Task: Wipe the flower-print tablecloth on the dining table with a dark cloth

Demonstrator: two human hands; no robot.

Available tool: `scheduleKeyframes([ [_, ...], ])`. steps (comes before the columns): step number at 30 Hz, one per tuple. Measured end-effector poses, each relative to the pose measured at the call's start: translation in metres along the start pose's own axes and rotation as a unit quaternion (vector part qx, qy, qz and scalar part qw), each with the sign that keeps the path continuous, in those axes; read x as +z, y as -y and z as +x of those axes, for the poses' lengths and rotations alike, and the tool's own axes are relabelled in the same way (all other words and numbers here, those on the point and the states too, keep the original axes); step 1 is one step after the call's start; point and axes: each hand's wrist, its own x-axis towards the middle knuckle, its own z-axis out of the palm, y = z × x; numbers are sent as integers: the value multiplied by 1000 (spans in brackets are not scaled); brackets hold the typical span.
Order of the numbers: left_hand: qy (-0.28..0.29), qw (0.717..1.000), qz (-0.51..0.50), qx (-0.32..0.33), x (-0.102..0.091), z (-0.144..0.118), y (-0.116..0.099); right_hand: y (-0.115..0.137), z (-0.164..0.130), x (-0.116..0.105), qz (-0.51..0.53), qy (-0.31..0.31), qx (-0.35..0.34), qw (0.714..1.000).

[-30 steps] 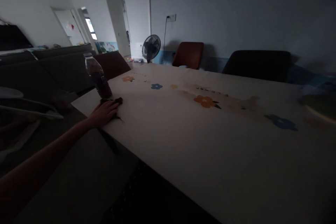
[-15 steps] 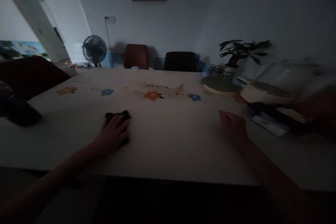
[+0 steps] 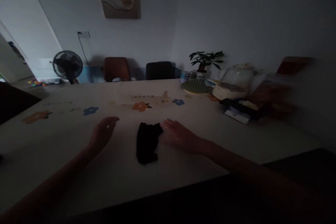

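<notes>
A small folded piece of black cloth (image 3: pixel 147 143) lies on the pale tabletop (image 3: pixel 110 182) in front of me; its exact kind is too dark to tell. To its left, apart from it, my left hand (image 3: pixel 103 132) hovers with loosely bent fingers, a small gap showing by the thumb, and nothing in it. My right hand (image 3: pixel 180 135) is at the cloth's right edge, fingers stretched out and slightly blurred. Whether its fingertips touch the cloth I cannot tell.
Toward the back right stand a potted plant (image 3: pixel 201 73), a round green mat (image 3: pixel 195 88), a glass-topped cooker (image 3: pixel 229 89) and a dark item over a white box (image 3: pixel 237 114). Beyond the table are a brown chair (image 3: pixel 117 68), a black chair (image 3: pixel 159 70) and a fan (image 3: pixel 67 64).
My left hand has come off the black cloth, which now lies further right in view. My right hand has moved left to the cloth and opened from a fist. The view has turned right.
</notes>
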Motion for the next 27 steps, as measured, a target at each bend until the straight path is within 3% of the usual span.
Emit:
scheduleKeyframes([
  [3, -37, 999, -3, -25, -9, -3, 15, 31, 41, 28, 22, 103, -32, 994],
  [5, -64, 998, -14, -1, -14, -5, 12, 53, 71, 42, 21, 125, -57, 990],
  [9, -156, 984, -19, 88, -26, -7, 3, 92, 134, 66, -15, 99, -134, 986],
  [12, -195, 972, -10, 127, -31, -11, 5, 112, 187, 87, -59, 70, -160, 983],
  [17, -201, 953, 25, 226, -32, -17, 4, 123, 283, 121, -58, 60, -200, 976],
  [20, -180, 947, 44, 264, -28, -15, 1, 126, 332, 134, -38, 26, -160, 986],
  [23, -173, 945, 45, 274, -24, -11, 4, 128, 365, 136, -31, 5, -94, 995],
  [27, -166, 947, 45, 273, -23, -7, 9, 118, 381, 129, -24, 4, -61, 998],
])
